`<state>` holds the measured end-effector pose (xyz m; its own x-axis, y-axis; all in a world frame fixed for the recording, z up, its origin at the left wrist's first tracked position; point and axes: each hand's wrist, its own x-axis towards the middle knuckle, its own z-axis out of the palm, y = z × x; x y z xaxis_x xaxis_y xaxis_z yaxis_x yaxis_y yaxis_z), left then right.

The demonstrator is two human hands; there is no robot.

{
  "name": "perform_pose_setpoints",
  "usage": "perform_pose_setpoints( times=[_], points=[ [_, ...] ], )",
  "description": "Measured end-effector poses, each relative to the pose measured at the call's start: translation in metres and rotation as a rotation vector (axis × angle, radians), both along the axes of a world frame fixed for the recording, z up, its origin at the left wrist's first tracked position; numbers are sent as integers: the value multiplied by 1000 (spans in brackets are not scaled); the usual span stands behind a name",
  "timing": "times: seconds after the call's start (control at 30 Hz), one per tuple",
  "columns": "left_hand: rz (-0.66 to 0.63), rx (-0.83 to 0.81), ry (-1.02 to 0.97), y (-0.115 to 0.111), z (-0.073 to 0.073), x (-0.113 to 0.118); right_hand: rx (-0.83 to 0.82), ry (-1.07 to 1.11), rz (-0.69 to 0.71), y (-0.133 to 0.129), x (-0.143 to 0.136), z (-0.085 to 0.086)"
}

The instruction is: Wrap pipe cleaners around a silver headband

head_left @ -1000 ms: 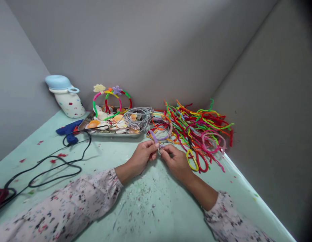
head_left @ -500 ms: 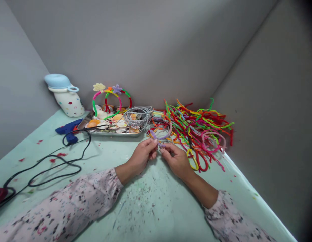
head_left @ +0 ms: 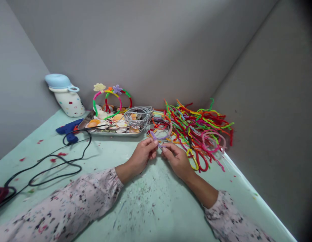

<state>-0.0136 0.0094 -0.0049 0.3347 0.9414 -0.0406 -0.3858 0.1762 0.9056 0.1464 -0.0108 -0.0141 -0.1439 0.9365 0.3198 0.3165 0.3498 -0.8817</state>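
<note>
Between my two hands is a ring of grey wire, partly wrapped with a fuzzy purple pipe cleaner [head_left: 153, 135]. My left hand [head_left: 144, 154] pinches the wrapped part near the ring's lower edge. Close beside it, my right hand [head_left: 176, 159] has thumb and forefinger pinched at the purple strand where it meets the wire. The fingertips hide the exact end of the strand. Behind the hands the ring reaches over orange and pink strands, and its far edge is hard to tell from them.
A metal tray [head_left: 115, 134] holds shells, a wire coil and two colourful rings with flowers. Right of it lies a pile of pipe cleaners [head_left: 196, 121] with scissors [head_left: 201, 161]. At left are a bottle [head_left: 69, 103], a blue glue gun [head_left: 69, 129] and a looped black cable [head_left: 81, 158].
The fingertips of my right hand have shifted slightly to the right and up. My left hand has stayed nearly still.
</note>
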Motion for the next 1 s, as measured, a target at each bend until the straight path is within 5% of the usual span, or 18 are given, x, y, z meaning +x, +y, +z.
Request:
perform_pose_setpoints(
  times=[0.43, 0.73, 1.0],
  points=[
    [-1, 12, 93, -1, -2, 1, 27, -32, -114, 3, 0, -2],
    [27, 39, 133, -1, -2, 3, 259, -75, -150, 0, -2, 4],
    [56, 57, 119, -2, 1, 4, 278, -98, -135, -1, -3, 6]
  ],
)
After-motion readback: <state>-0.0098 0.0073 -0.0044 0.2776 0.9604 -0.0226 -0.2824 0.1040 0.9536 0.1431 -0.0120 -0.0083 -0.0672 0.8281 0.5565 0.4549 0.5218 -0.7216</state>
